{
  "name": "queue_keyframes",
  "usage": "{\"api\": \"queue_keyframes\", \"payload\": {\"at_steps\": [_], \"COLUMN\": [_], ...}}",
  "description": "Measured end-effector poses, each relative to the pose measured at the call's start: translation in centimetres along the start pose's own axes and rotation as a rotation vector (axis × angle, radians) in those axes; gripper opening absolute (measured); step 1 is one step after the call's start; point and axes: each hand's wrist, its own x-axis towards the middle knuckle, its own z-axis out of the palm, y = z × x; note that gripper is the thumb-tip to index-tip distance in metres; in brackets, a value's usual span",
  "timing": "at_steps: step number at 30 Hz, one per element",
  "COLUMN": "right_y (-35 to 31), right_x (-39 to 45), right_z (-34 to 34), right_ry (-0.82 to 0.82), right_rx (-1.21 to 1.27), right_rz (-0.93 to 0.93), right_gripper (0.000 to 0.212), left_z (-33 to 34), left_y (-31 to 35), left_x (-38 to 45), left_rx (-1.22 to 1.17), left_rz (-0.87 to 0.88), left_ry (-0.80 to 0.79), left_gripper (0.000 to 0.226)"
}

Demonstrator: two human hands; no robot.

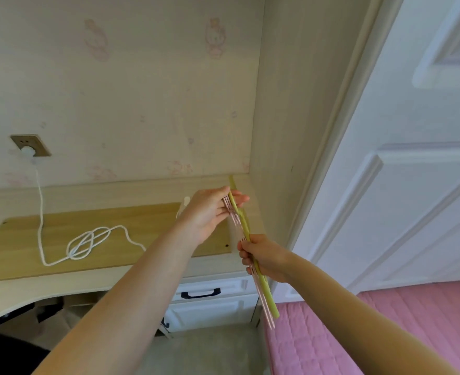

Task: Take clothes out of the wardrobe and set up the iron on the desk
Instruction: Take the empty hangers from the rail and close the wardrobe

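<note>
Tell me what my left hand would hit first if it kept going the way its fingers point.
Probably the pale wooden side panel right of the desk: the left hand points up and right toward it. Depth is unclear from one view.

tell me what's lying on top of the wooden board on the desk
A white cord lies coiled on the wooden board; it runs up to a plug in the wall socket. The left forearm covers the board's right part, so anything there is hidden.

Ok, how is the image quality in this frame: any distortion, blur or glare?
Head view: wide-angle bend bows the door and desk edges; soft daylight, no harsh glare; hangers between left hand and right hand look slightly soft.
</note>
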Motion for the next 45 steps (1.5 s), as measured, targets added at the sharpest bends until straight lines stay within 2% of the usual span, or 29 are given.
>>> {"api": "queue_keyframes", "payload": {"at_steps": [6,12,15,21,25,26,29,38,43,45], "right_y": [-0.8,-1.4,-1.6,-1.3,-0.5,-0.3,0.2,2.1,2.3,2.6], "right_x": [4.6,9.3,11.9,15.4,16.8,17.2,17.4,21.2,23.0,23.5], "right_z": [-1.1,-1.2,-1.0,-0.9,-0.9,-1.0,-0.6,-1.1,-1.0,-1.2], "right_ry": [0.122,0.247,0.328,0.431,0.449,0.454,0.454,0.498,0.518,0.523], "right_rx": [-0.105,-0.243,-0.370,-0.610,-0.696,-0.709,-0.738,-0.717,-0.704,-0.705], "right_rz": [0.008,-0.001,0.038,0.113,0.196,0.199,0.202,0.230,0.257,0.266], "right_gripper": [0.024,0.026,0.029,0.029,0.025,0.024,0.022,0.027,0.028,0.028], "left_z": [-1.6,-4.2,-5.8,-9.0,-9.9,-10.0,-10.5,-11.4,-11.2,-11.2], "left_y": [0.3,0.3,0.2,-0.2,-0.7,-0.7,-1.4,-3.2,-4.4,-4.9], "left_x": [4.8,10.0,12.6,17.8,20.3,20.7,21.4,25.9,27.6,28.2], "left_rx": [-0.032,0.127,0.279,0.759,1.071,1.119,1.184,1.458,1.770,1.861], "left_rz": [-0.071,-0.122,-0.131,-0.133,-0.167,-0.173,-0.195,-0.348,-0.171,-0.160], "left_ry": [0.102,0.243,0.266,0.152,0.044,0.023,-0.026,-0.220,-0.215,-0.242], "left_gripper": [0.020,0.015,0.009,0.026,0.015,0.011,0.025,0.033,0.033,0.036]}}
